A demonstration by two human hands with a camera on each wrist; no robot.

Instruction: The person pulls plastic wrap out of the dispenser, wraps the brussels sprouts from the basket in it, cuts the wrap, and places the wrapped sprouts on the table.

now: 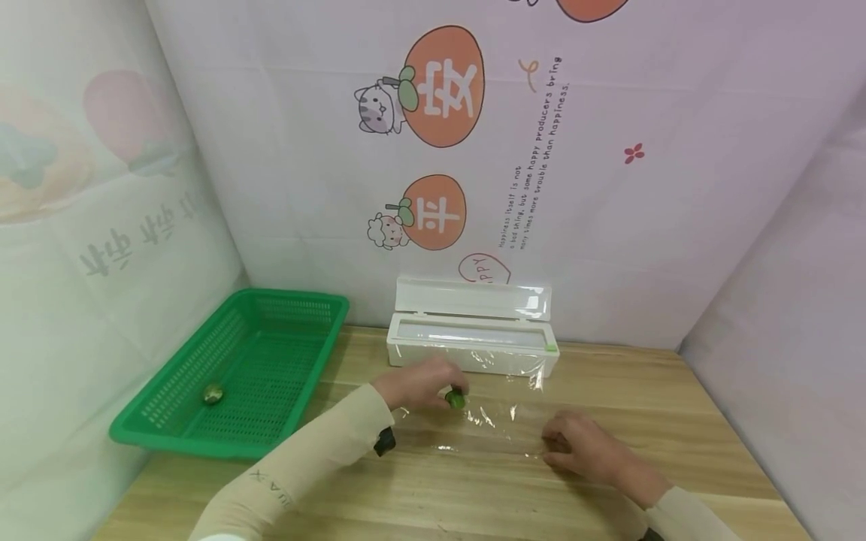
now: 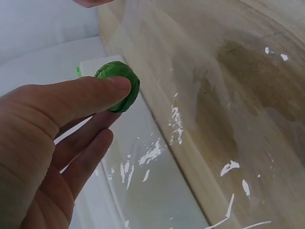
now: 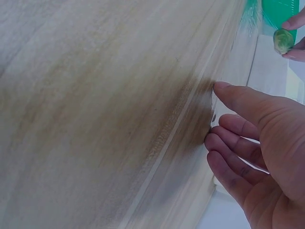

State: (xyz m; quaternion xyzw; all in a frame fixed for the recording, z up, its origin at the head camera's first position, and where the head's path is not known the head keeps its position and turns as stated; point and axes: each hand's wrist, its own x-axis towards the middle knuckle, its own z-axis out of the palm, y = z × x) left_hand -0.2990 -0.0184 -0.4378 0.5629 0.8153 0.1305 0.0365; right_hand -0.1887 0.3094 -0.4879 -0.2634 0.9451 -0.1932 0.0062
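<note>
My left hand [image 1: 425, 383] pinches a small green Brussels sprout [image 1: 455, 399] between thumb and fingers, held over the left side of a sheet of clear plastic wrap [image 1: 497, 421]. In the left wrist view the sprout [image 2: 127, 85] shows its rounded leafy side past the thumb tip. From the open white wrap dispenser [image 1: 473, 359] the sheet runs forward over the table, shiny with creases. At the sheet's front right corner is my right hand [image 1: 585, 447]. Its fingers [image 3: 231, 143] bend loosely, with the thumb apart from them and the fingertips right at the film's edge.
A green plastic basket [image 1: 325, 353] stands at the left on the wooden table [image 1: 514, 503], with one small round greenish-brown thing [image 1: 213, 394] inside. The dispenser's clear lid [image 1: 473, 298] is raised against the printed white backdrop cloth [image 1: 609, 225]. More white cloth closes off both sides.
</note>
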